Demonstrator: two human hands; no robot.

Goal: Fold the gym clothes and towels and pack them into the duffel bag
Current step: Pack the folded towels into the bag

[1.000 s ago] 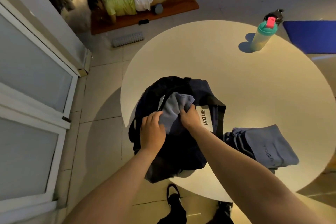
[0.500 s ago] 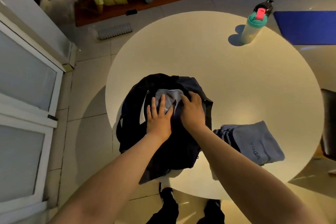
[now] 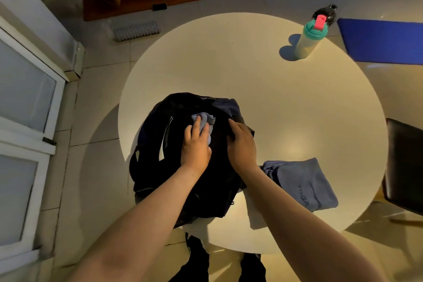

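**Pressing towel into bag**

Door [image 3: 27,98] with frosted panes runs along the far left. Bag [image 3: 160,167], dark, sits at the left near edge of the round white worktop [image 3: 274,103], with its near end hanging over the rim. Bag mouth is open at the top, and the grey towel [image 3: 204,120] sits inside it, mostly hidden. Left hand [image 3: 195,144]: released, fingers straight, lying flat on the towel and pushing it down. Right hand [image 3: 242,144]: also released, fingers near straight, resting on the bag fabric just right of the mouth, not touching the towel. Folded cloth [image 3: 306,183], grey-blue with "YOGA" printed on it, lies on the worktop just right of the bag, partly under the right forearm. Bottle [image 3: 307,40], teal lid and pink cap, stands upright at the far right edge, well apart from the bag. Dark chair [image 3: 405,167] stands at the far right.
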